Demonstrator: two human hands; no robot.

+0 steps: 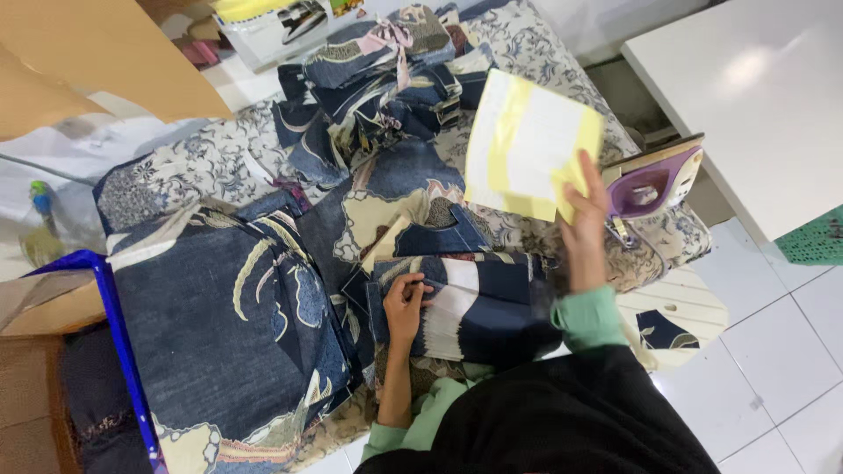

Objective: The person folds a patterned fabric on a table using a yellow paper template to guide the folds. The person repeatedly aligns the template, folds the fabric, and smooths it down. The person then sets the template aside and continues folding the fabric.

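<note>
Looking from the left, I see a blue bar [114, 325] at the edge and a big sheet of dark blue patterned cloth [233, 333] hanging over it. Next comes my left hand [405, 303]. Its fingers are curled and pressed down flat on a small folded cloth piece [474, 303] lying on the padded table [176, 171] just in front of me. Behind it sits a stack of folded pieces [386, 66], which I think are the ones already done. My right hand [587, 211] is up in the air, pinching a white and yellow paper sheet [527, 145] by its lower corner. Just to the right of it, a purple iron [654, 184] stands on end. I think the big cloth is work left to do.
</note>
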